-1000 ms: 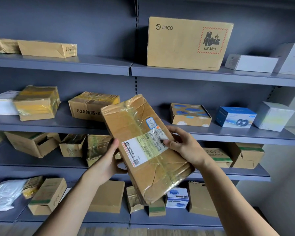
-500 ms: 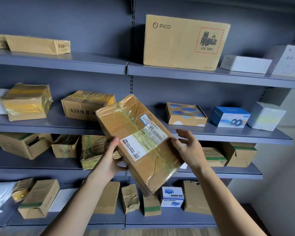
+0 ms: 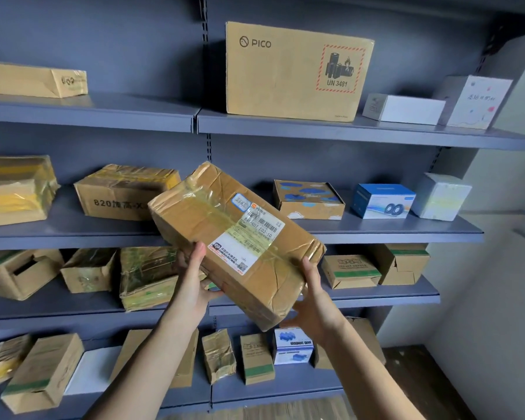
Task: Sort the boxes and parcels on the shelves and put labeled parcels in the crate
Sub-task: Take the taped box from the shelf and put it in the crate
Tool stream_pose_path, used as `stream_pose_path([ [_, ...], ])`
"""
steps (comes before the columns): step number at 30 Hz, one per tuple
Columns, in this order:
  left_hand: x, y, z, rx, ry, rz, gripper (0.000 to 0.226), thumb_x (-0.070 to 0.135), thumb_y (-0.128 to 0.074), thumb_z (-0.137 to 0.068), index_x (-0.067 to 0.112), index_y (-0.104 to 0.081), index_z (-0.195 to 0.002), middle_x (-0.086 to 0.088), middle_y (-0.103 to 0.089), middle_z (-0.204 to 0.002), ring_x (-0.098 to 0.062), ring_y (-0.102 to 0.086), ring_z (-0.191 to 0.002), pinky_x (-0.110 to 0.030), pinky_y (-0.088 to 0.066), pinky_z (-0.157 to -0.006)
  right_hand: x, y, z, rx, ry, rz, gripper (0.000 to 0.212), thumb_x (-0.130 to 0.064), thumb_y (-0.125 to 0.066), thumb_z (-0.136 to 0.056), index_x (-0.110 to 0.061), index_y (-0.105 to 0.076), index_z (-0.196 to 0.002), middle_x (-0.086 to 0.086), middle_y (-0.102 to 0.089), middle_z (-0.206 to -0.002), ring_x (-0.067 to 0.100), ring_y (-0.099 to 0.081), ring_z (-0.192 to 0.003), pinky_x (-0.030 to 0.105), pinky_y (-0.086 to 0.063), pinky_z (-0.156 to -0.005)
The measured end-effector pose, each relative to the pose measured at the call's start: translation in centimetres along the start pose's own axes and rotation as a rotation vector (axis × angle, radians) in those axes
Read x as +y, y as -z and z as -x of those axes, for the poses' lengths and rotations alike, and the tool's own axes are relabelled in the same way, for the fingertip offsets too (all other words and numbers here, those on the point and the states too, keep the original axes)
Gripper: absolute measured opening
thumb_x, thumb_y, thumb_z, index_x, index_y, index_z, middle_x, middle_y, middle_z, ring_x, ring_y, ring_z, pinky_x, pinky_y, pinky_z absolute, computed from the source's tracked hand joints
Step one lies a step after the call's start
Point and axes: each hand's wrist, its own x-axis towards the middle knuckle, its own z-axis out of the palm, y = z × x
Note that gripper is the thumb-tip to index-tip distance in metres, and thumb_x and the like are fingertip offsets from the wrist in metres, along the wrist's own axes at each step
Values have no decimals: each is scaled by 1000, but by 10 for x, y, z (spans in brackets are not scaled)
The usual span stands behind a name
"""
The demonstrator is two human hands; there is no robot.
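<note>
Parcel (image 3: 225,237), brown cardboard bound in clear tape, was held tilted in the air just in front of the front edge of the second shelf (image 3: 376,234), with its printed label (image 3: 249,237) facing up. The left hand (image 3: 194,286) gripped the near long edge, thumb laid on the top face and fingers hidden beneath. The right hand (image 3: 312,307) cupped the low right corner from under, thumb up against the end face, fingers spread and loose rather than clamped. No crate showed anywhere in view, so the labelled parcel probably had to be carried out of sight. The tape looked slick and the box sloped down to the right. With that hand only cradling, it could have slid off the corner and dropped. A wide swing might also have clipped boxes near the shelf edges, the taped carton (image 3: 125,195) behind it first.
</note>
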Motion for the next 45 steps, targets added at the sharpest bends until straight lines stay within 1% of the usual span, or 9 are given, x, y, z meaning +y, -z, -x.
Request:
stream_pose_path([
  [7, -2, -1, 2, -9, -32, 8, 106, 70, -77, -47, 40, -37, -141, -1, -55, -134, -34, -55, -121, -63, -51, -87, 8, 2, -2, -58, -19, -29, 103, -91, -64, -55, -46, -40, -144, -3, -49, -148, 36, -51, -129, 66, -53, -81],
  [10, 4, -3, 6, -79, -99, -28, 116, 74, -84, -38, 38, -39, -139, 13, -68, -116, -29, -56, -120, -64, -49, -91, 4, 2, -7, -70, 31, -20, 93, -85, -63, -67, -40, -40, -145, 2, -50, -148, 37, -54, -128, 69, -49, -89],
  [13, 12, -4, 9, -181, -136, -30, 97, 77, -81, -40, 36, -56, -124, 8, -69, -112, -32, -51, -122, -70, -36, -100, -1, 0, -7, -26, 143, -9, 87, -78, -61, -77, -34, -37, -148, 6, -47, -151, 37, -50, -132, 66, -48, -94],
  [19, 35, -4, 9, -228, -103, -36, 119, 87, -71, -43, 25, -49, -142, -3, -63, -134, -25, -57, -125, -49, -47, -96, -9, -1, -9, -17, 331, 40, 92, -69, -69, -76, -33, -29, -150, 5, -49, -148, 32, -49, -134, 65, -48, -96],
  [24, 40, -7, 5, -150, -102, -5, 86, 72, -66, -68, 24, -53, -139, 0, -66, -128, -23, -58, -123, -43, -50, -91, -17, -3, -16, 43, 424, 92, 107, -56, -73, -69, -55, 0, -148, -12, -50, -144, 7, -53, -128, 28, -53, -88],
  [29, 45, 3, 0, -17, -217, -57, 108, 61, -86, -54, 30, -38, -145, 0, -59, -136, -22, -59, -121, -41, -59, -72, -31, -5, -24, 54, 457, 112, 72, -59, -68, -69, -67, -30, -130, -22, -47, -139, 3, -52, -123, 37, -55, -84],
  [35, 49, 13, -10, 78, -422, -226, 103, -9, -67, -85, 50, -11, -148, -7, -56, -134, -15, -66, -104, -40, -61, -64, -34, -16, -39, 64, 450, 140, 54, -47, -61, -85, -39, -38, -134, -6, -49, -136, 14, -50, -116, 38, -56, -74],
  [41, 43, 25, -19, 133, -338, -278, 121, -18, -66, -80, 55, 3, -148, -7, -56, -136, -19, -66, -104, -36, -61, -63, -32, -26, -53, 123, 428, 276, 35, -20, -45, -105, -23, -37, -139, 5, -49, -131, 10, -56, -103, 34, -60, -75],
  [45, 36, 28, -26, 117, -280, -304, 117, -17, -67, -80, 60, -9, -145, -8, -49, -144, -25, -65, -111, -53, -60, -77, -34, -30, -61, 142, 402, 312, 36, -15, -45, -105, -18, -37, -139, -3, -53, -118, 6, -59, -93, 36, -59, -78],
])
